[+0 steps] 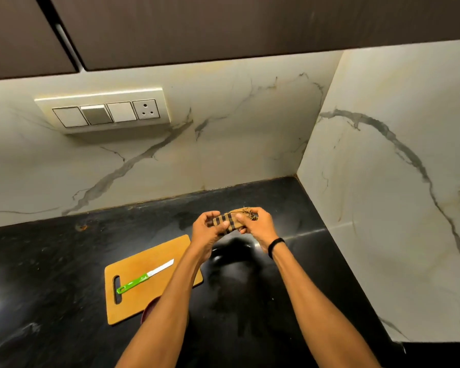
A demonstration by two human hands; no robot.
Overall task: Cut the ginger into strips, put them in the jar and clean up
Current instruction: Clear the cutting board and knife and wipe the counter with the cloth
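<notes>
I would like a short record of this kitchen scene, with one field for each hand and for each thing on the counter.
left hand: grips the left end of the checked cloth
right hand: grips the cloth's right end; black band on the wrist
checked cloth: bunched, held above the counter
knife: green handle, lying on the cutting board
cutting board: flat on the black counter

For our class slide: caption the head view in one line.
Left hand and right hand grip a brown checked cloth; green-handled knife lies on wooden cutting board.
</notes>
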